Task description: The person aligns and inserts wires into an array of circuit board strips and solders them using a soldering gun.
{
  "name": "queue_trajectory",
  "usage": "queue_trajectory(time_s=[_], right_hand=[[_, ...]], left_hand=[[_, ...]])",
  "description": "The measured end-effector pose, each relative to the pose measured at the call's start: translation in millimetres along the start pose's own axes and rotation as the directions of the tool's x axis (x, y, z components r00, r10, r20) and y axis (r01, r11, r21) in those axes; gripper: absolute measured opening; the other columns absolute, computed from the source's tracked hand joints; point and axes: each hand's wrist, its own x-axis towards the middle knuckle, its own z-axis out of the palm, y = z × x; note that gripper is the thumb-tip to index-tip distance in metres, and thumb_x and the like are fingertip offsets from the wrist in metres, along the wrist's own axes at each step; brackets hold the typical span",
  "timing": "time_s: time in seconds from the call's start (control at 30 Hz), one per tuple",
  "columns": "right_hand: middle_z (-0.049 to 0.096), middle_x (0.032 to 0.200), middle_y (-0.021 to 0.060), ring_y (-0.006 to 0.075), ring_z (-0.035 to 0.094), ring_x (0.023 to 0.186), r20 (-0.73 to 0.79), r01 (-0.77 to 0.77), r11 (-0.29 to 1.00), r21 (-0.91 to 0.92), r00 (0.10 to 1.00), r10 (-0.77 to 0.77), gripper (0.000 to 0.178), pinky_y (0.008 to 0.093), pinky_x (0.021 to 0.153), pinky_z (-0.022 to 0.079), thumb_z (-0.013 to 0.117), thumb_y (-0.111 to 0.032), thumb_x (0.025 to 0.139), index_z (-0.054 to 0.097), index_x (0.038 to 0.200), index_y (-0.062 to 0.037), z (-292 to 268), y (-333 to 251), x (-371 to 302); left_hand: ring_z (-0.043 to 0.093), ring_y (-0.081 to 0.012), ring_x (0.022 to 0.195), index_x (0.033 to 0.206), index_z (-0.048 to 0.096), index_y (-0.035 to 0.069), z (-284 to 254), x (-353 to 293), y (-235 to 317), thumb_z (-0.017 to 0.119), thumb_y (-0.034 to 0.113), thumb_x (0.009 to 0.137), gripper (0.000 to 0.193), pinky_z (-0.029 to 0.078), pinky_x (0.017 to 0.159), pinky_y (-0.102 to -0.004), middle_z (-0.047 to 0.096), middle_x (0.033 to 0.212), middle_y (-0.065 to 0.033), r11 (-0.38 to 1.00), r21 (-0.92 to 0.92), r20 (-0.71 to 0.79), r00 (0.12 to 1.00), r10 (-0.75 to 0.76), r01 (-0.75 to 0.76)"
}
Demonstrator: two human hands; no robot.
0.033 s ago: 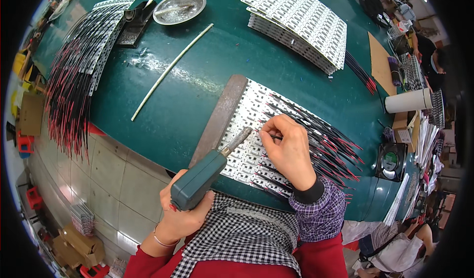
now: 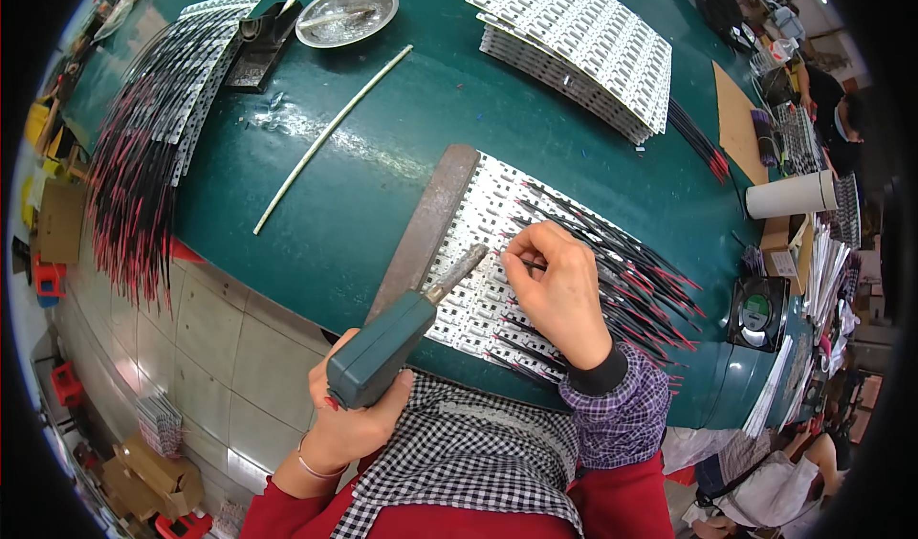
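My left hand [image 2: 349,410] is wrapped round a dark green soldering gun [image 2: 381,350]. Its metal barrel points up and right, the tip hanging over or touching a white circuit board panel [image 2: 459,314]; which one I cannot tell. Just right of the tip, my right hand [image 2: 559,290] pinches a thin black wire [image 2: 537,265] between thumb and fingertips. Many black wires with red ends [image 2: 636,252] lie on the panel and fan out to the right, partly hidden by my right hand. A brown metal bar [image 2: 426,223] runs along the panel's left edge.
A tall stack of white panels [image 2: 574,32] stands far right. Wired panels [image 2: 206,89] overhang the table's left edge. Between them lie a pale rod of solder or similar [image 2: 330,137], a metal dish [image 2: 378,3] and a dark holder [image 2: 256,66]. A white cylinder [image 2: 792,197] is at right.
The soldering gun in my left hand has shifted very slightly to the left. My right hand and the wire look the same.
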Motion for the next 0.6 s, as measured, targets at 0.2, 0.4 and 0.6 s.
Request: queue_trajectory(time_s=[0.2,0.4,0.6], right_hand=[[0.066,0.080,0.0124,0.0301,0.067,0.068,-0.035,0.002,0.999,-0.035,0.999,-0.004,0.010,0.0403,0.061,0.051,0.074,-0.003,0.082,0.064,0.081,-0.0007,2,-2,-1],[0.065,0.079,0.0118,0.0299,0.067,0.068,-0.054,0.008,0.999,-0.044,0.998,-0.010,0.010,0.0400,0.060,0.051,0.074,-0.003,0.081,0.063,0.080,-0.0014,6,-1,-2],[0.066,0.080,0.0117,0.0301,0.068,0.069,-0.095,-0.004,0.999,-0.042,0.995,0.000,0.011,0.0405,0.059,0.051,0.073,-0.004,0.080,0.063,0.081,-0.0017,10,-2,-5]], left_hand=[[0.064,-0.0132,0.078,0.100,0.069,-0.005,-1,0,2,0.077,-0.005,0.078,0.024,0.051,0.066,-0.0269,0.067,0.093,-0.0090,0.990,-0.044,-0.022,0.990,-0.138,0.137],[0.063,-0.0143,0.075,0.097,0.068,-0.005,1,8,0,0.076,-0.006,0.077,0.021,0.049,0.063,-0.0273,0.067,0.092,-0.0094,1.000,0.021,0.010,1.000,0.006,-0.007],[0.063,-0.0158,0.072,0.097,0.068,-0.005,0,8,1,0.074,-0.005,0.078,0.020,0.049,0.061,-0.0274,0.066,0.090,-0.0098,0.995,0.092,0.063,0.998,0.020,-0.026]])
